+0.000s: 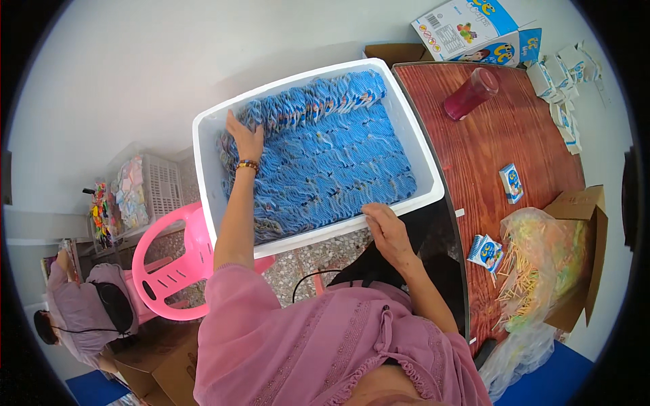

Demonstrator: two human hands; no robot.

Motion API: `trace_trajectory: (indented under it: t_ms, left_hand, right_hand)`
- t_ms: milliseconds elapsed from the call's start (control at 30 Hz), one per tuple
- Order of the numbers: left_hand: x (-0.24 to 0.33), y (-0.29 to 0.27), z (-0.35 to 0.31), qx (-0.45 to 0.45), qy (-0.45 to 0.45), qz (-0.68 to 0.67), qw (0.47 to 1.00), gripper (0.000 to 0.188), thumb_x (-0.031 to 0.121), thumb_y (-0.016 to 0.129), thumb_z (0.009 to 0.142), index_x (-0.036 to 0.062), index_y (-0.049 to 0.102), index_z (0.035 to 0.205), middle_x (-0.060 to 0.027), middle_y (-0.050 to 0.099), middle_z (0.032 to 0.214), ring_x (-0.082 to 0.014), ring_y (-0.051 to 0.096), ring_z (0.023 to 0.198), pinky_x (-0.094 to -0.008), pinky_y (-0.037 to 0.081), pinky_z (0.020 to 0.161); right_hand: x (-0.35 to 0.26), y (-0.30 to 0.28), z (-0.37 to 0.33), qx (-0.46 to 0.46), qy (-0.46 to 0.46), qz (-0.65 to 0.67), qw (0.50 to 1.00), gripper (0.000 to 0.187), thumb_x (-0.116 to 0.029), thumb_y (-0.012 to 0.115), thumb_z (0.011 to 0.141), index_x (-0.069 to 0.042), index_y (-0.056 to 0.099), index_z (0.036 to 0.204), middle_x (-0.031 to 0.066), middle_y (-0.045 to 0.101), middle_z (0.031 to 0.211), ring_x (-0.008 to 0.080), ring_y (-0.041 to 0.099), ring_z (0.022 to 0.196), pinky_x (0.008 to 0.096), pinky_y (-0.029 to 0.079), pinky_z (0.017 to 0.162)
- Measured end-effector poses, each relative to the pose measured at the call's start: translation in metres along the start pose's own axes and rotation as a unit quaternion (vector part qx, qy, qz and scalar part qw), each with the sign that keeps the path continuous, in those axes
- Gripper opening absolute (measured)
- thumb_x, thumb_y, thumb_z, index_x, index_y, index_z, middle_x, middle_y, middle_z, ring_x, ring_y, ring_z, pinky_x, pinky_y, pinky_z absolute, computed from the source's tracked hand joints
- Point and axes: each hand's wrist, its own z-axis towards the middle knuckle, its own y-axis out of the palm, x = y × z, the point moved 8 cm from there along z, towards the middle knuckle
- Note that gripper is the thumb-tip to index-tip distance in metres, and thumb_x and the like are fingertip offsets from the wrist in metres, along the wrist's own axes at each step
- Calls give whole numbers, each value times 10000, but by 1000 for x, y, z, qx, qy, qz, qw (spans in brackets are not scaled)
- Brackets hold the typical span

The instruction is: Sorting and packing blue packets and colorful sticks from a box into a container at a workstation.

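In front of me stands a white foam box [315,245] packed with rows of thin blue packets [332,159] with crinkled, wavy edges. The far row sits higher, and printed faces show between its packets. My left hand [246,141], with a beaded bracelet on its wrist, reaches into the box's left side. Its thumb and fingers are spread against the left end of the far row. At the near rim, toward the right, my right hand [391,232] has its fingers bent together over the foam edge. What lies under its fingertips is hidden.
A reddish wooden table [440,152] on the right holds a pink-red bottle [472,93], small blue-and-white packs [512,183], and a clear bag of thin sticks [535,250] by a cardboard box [596,237]. At left are a pink chair [172,271] and another person [88,304].
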Motion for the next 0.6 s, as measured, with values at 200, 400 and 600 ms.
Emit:
trace_trajectory:
  t_ms: [200, 400, 600]
  left_hand:
    - [-16, 23, 2, -23, -76, -12, 997, 1018, 389, 721, 771, -146, 125, 1399, -322, 179, 1455, -430, 176, 1361, -458, 148, 1132]
    - [-122, 37, 49, -149, 50, 461, 873, 916, 614, 469, 862, -141, 310, 1357, -300, 366, 1396, -416, 323, 1323, -456, 239, 1107]
    - [-72, 77, 29, -52, -29, 278, 959, 1081, 766, 465, 772, -113, 277, 1372, -302, 451, 1286, -447, 480, 1154, -486, 418, 958]
  right_hand:
    - [-3, -21, -14, 35, -11, 6, 999, 256, 73, 552, 835, -19, 579, 1073, 158, 621, 1038, 323, 622, 950, 336, 499, 814]
    - [4, -46, -32, 82, -1, 26, 996, 241, -5, 551, 834, -39, 580, 1071, 135, 604, 1039, 331, 609, 921, 365, 511, 766]
    - [57, -115, -109, 189, 122, -99, 969, 262, -16, 568, 800, -80, 567, 1054, 90, 604, 1031, 304, 616, 886, 376, 517, 700]
